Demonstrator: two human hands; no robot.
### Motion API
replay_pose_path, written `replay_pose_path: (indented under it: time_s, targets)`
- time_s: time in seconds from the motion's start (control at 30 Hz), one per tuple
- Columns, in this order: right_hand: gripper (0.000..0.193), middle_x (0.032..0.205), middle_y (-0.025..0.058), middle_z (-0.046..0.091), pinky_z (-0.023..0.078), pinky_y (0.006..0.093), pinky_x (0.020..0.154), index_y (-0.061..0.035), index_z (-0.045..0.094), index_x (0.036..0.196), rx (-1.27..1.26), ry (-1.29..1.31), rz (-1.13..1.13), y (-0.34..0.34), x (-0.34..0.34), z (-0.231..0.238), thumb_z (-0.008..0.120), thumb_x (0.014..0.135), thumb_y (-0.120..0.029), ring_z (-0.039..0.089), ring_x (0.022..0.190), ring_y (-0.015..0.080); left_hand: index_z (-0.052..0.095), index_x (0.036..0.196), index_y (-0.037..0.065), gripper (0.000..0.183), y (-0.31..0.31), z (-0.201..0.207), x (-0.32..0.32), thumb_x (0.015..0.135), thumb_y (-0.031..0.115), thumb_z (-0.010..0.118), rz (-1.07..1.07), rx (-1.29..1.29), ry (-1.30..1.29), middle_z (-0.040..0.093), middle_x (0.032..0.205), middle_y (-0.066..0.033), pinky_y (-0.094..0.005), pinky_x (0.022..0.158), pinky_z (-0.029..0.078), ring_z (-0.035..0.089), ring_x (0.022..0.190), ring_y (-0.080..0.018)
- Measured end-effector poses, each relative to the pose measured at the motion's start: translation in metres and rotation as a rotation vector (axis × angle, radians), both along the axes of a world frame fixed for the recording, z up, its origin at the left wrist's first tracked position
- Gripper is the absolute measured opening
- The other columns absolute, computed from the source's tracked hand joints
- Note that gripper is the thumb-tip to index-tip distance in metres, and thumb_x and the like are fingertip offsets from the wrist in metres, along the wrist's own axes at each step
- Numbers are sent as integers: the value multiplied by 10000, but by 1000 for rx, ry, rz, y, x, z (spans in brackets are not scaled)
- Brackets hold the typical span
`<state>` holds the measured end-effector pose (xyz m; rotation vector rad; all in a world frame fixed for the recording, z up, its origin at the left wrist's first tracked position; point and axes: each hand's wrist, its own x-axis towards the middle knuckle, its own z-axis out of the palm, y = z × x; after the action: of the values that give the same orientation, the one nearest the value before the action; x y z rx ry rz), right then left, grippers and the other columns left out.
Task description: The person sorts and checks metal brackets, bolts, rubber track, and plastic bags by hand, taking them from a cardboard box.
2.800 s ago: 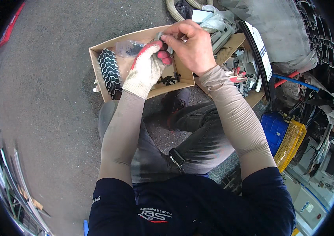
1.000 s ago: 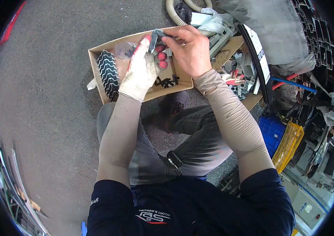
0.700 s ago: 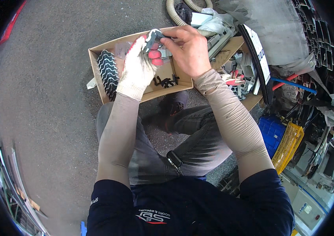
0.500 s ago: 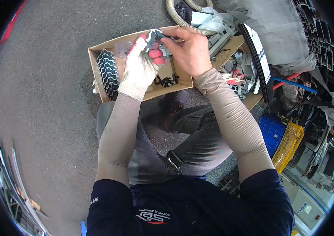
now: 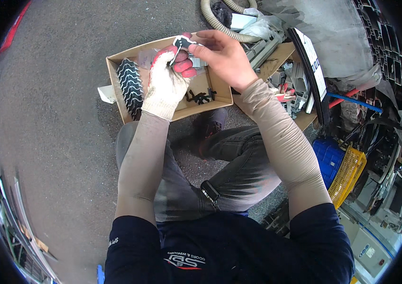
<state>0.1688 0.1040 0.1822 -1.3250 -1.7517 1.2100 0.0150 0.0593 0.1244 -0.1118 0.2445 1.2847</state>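
At the left, inside the cardboard box [image 5: 114,92], a row of dark pieces [image 5: 130,89] with pale wavy edges stands packed side by side along the wall. I judge this portion to be done. Next to the row lies a clear plastic bag [image 5: 146,58]; its contents are hard to make out.

My left grip [image 5: 167,86], in a white glove with red fingers, is closed around one dark piece [image 5: 185,42] with a pale edge. This piece is raised over the far side of the box, apart from the row, and I judge it to be in work. Whether its fitting is complete cannot be told.

Beneath my hands and to their right, several small black parts [image 5: 201,97] lie loose on the box bottom, near its right corner. I judge these to be unused, so some work remains; the count is unclear.

My right grip [image 5: 227,57] is bare. The thumb rests against the right end of the piece and the forefinger is bent close by; whether they close fully on it, or hold a small part, I cannot tell.
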Motion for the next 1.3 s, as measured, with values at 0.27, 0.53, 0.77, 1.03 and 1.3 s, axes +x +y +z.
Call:
replay_pose_path:
  time_s: [0.27,0.53,0.77,1.03,1.3]
  targets:
    - [556,988,79,704,526,259,788,58,682,1158,-532,68,85,1,-1,22,667,950,-458,634,838,120,548,1387,52,447,-5,1,-4,953,159,565,-68,65,23,500,785,35,-246,558,397,450,640,-75]
    - [591,909,83,713,528,272,737,41,702,1110,-251,-62,106,5,5,14,625,958,-525,645,759,124,513,1422,41,452,-1,9,-14,1002,208,534,-84,113,626,646,1088,-64,-270,635,462,564,781,-131]
    - [670,900,139,714,536,337,782,37,696,1116,-171,-186,116,5,9,11,583,945,-601,689,815,215,526,1406,46,447,-2,9,-9,989,198,572,-49,143,552,628,1085,-40,-268,664,449,533,772,-124]
    - [740,997,221,707,520,398,890,33,665,1163,-64,-339,150,3,7,12,527,946,-660,691,994,338,537,1391,47,438,-3,10,-10,974,168,592,-35,145,502,600,976,-2,-258,632,403,490,734,-90]
    - [718,1140,242,672,480,384,969,45,604,1227,-142,-169,139,3,7,-1,550,957,-618,645,1122,334,573,1333,42,383,-2,14,-8,959,110,616,-14,171,607,617,890,-45,-303,619,463,554,688,-144]
